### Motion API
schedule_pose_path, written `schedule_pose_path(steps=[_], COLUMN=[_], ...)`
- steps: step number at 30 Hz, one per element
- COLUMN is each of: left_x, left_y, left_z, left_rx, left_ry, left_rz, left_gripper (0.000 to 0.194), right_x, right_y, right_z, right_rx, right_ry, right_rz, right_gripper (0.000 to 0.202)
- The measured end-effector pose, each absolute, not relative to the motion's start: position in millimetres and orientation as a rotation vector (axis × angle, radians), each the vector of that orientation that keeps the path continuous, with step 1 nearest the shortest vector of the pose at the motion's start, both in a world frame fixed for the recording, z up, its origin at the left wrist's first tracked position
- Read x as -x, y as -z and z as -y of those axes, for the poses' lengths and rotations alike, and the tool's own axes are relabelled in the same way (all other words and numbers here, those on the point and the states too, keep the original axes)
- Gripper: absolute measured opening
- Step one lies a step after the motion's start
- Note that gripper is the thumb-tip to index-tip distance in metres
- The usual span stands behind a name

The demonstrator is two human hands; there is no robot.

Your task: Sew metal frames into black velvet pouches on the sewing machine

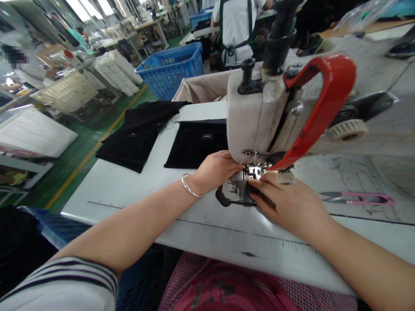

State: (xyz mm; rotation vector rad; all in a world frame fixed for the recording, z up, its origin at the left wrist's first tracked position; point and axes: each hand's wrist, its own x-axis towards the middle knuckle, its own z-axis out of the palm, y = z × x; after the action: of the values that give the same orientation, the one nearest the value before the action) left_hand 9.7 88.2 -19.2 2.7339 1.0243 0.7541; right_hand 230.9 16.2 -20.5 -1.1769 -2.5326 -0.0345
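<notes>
Sewing machine on tabletop. Left hand and right hand at its needle area, fingers bent inward from either side; can't tell if they grip anything. Labelled black cloth near left hand, lettering too small to read surely. Ruler scale digits illegible. Second black cloth farther left, small tag unreadable.
</notes>
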Motion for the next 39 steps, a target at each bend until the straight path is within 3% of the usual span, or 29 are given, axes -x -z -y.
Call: schedule_pose_path(steps=[10, 15, 19, 23, 25, 28, 32, 39], left_x=[-4, -1, 1, -4, -7, -8, -2, 5], left_y=[12, 8, -8, -29, -30, -18, 0, 5], left_z=[-99, -116, -100, -60, -43, -27, -24, -50], left_rx=[-2.746, -2.974, -3.135, -3.029, -2.972, -2.970, -2.824, -2.728], left_ry=[-0.719, -0.442, -0.027, 0.222, 0.158, -0.063, -0.254, -0.314], left_rz=[-0.863, -0.900, -0.808, -1.147, -1.293, -1.059, -0.873, -0.788], left_gripper=[0.015, 0.023, 0.023, 0.049, 0.057, 0.043, 0.047, 0.045], right_x=[-242, -248, -251, -251, -249, -249, -249, -242], right_y=[17, 12, 11, 15, 16, 19, 26, 29], right_z=[-18, -19, -19, -22, -23, -20, -13, -13], right_rx=[1.140, 1.327, 1.255, 1.272, 1.305, 1.084, 0.742, 0.843], right_ry=[-0.030, 0.016, -0.069, -0.045, 0.032, 0.049, -0.062, -0.090], right_rz=[2.363, 2.328, 2.401, 2.284, 2.265, 2.367, 2.482, 2.510], right_gripper=[0.017, 0.013, 0.009, 0.010, 0.012, 0.015, 0.028, 0.027])
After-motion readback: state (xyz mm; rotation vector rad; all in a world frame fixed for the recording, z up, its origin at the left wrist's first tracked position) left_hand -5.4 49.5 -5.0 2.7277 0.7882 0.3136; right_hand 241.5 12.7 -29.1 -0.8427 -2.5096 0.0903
